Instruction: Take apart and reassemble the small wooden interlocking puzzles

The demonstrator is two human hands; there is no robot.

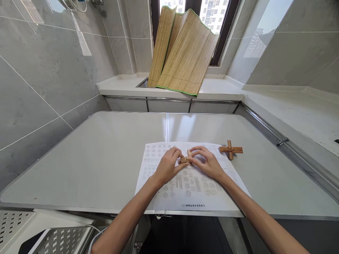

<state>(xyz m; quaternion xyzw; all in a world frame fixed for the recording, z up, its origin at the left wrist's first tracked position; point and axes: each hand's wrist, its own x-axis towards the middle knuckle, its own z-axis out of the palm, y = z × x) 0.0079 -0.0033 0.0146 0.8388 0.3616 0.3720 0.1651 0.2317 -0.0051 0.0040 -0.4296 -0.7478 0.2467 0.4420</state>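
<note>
Wooden puzzle pieces [185, 157] pinched between left hand [166, 166] and right hand [208, 163]

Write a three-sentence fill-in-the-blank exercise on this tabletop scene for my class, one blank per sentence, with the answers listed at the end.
1. On the grey table, the white printed paper sheet lies ____ the left hand and right hand, which pinch small light-brown wooden blocks.
2. A cross-shaped brown wooden piece lies apart, to the ____ of both hands.
3. A yellowish bamboo mat with green edging leans against the ____.
Missing words: under; right; window.
</note>
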